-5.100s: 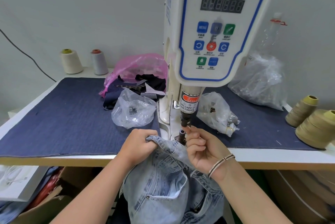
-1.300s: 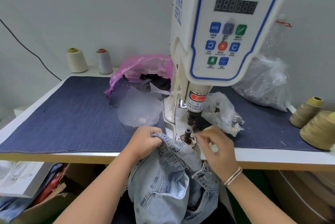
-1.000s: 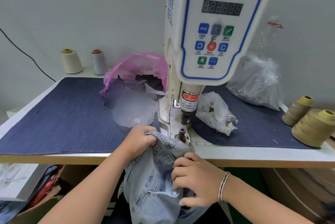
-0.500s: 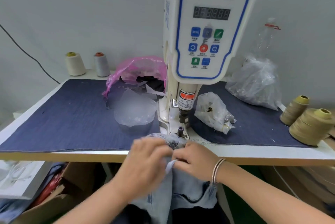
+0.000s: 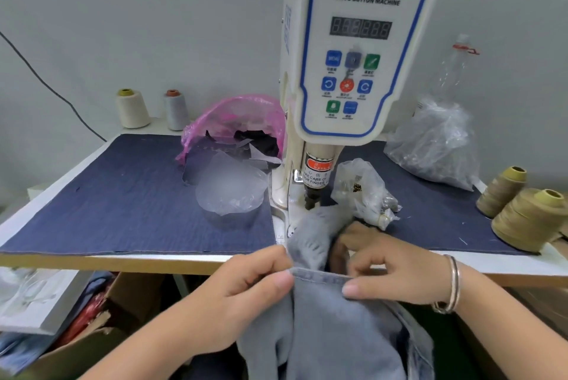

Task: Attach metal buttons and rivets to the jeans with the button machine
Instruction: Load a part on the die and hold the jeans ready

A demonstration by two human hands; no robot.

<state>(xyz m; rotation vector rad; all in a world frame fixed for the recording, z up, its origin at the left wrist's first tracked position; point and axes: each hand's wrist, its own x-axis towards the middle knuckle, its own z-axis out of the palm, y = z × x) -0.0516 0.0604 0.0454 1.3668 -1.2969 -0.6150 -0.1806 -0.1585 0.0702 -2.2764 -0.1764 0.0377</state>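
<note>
Both hands hold the jeans [image 5: 332, 312] at the button machine [image 5: 353, 51].

The left hand [image 5: 242, 296] and right hand [image 5: 390, 269] each pinch the denim's folded edge between thumb and fingers, just off the tabletop [image 5: 123, 259] front. The cloth rises between them onto the base under the machine's punch [image 5: 312, 200]. A clear bag [image 5: 362, 192] lies just right of the punch.

A plain pale grey wall [image 5: 153, 26] backs the scene — a dark cable [image 5: 46, 84] slants down across it at the left. In front stands a white work table [image 5: 190, 261] with a wood-coloured front edge, its top covered by a dark blue denim mat [image 5: 123, 195]. The light is soft and even.
</note>
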